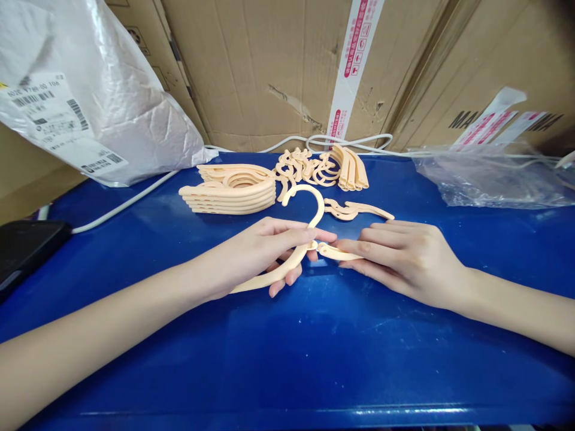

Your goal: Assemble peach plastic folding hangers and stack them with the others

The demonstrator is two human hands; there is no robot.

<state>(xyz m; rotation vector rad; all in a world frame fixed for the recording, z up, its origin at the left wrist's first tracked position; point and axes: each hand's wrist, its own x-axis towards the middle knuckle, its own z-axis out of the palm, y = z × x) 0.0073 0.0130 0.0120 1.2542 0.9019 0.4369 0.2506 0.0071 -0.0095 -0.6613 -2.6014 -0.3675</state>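
The left hand (269, 240) has its grip closed on a hanger (321, 209); the right hand (406, 257) pinches a bar (336, 253) just beside it. Stacked hangers (229, 196) sit behind on the worktop (287, 359).

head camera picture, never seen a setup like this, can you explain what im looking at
There is no machine here: a person works with two bare hands, seen by a camera worn on their head, looking forward and down. It is the only view.

The left hand holds a cream hook piece with a curved arm. The right hand pinches a separate cream arm piece, its end close to the hook piece; whether they touch is hard to tell.

Behind them on the blue table lie a neat stack of hanger-shaped pieces, a jumble of smaller pieces and a bundle of arm pieces. A silvery bag stands at the left, with cardboard boxes behind.
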